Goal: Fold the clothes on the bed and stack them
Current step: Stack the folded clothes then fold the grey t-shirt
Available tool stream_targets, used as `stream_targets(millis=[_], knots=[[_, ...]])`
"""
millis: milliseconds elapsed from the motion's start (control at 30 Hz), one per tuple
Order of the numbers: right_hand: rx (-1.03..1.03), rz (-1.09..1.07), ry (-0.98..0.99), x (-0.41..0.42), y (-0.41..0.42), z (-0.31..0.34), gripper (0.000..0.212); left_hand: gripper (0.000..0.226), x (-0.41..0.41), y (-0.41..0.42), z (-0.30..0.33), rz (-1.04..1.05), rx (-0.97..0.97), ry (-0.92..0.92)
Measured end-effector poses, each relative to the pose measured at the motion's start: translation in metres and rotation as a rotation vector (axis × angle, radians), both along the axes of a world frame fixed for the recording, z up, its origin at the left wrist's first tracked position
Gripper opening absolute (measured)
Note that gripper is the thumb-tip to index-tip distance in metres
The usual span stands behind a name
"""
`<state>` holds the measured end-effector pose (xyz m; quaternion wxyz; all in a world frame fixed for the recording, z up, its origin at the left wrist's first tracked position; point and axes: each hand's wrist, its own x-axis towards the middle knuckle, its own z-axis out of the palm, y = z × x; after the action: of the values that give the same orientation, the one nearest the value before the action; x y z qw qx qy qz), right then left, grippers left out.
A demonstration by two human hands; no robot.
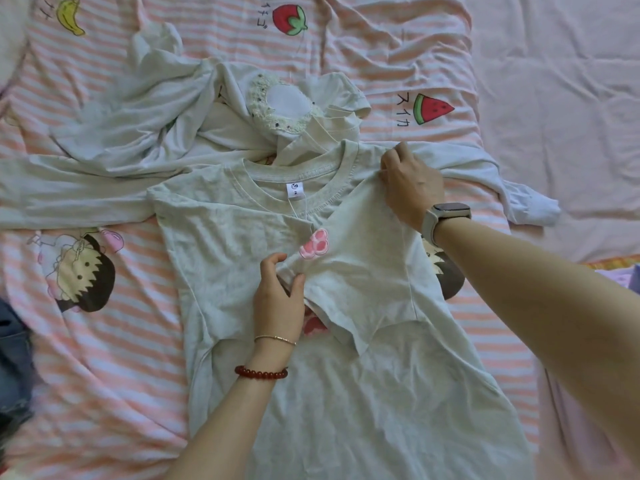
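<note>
A pale grey T-shirt point(221, 258) lies flat on the bed, collar away from me, with a pink paw patch point(316, 244) on it. Its right sleeve is folded in over the chest. My left hand point(278, 299) pinches the tip of that folded sleeve near the paw patch. My right hand point(408, 187), a watch on its wrist, pinches the shirt's right shoulder beside the collar. Behind the shirt lies a crumpled white long-sleeved top point(145, 112) with a lace-trimmed neckline point(277, 109).
The bed wears a pink-and-white striped sheet point(104, 358) with cartoon and fruit prints. A plain pink cover point(561, 81) lies at the right. Dark denim point(14, 368) shows at the left edge. A white sleeve point(530, 199) trails to the right of my right hand.
</note>
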<state>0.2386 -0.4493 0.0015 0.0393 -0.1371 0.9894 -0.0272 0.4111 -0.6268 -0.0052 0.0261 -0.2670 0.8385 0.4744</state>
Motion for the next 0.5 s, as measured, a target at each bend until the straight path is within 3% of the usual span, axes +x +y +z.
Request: stream_targets(millis=[167,300,367,433,500], knots=[[-0.123,-0.053,-0.072,-0.002,0.0,0.003,0.032,0.045,-0.011,-0.006,0.002,-0.145,-0.352,-0.091],[-0.026,0.075,0.055,0.002,0.003,0.0,0.036,0.048,-0.014,-0.011,-0.004,-0.427,-0.647,0.191],[0.014,0.102,0.087,0.003,0.006,-0.003,0.036,0.047,-0.022,-0.01,-0.003,-0.469,-0.562,0.091],[0.022,0.082,0.047,0.002,0.008,-0.004,0.041,0.041,-0.034,-0.011,0.001,-0.332,-0.381,-0.105],[0.045,0.079,-0.081,-0.002,0.01,-0.007,0.047,0.035,-0.042,-0.012,0.0,-0.201,-0.339,-0.156]])
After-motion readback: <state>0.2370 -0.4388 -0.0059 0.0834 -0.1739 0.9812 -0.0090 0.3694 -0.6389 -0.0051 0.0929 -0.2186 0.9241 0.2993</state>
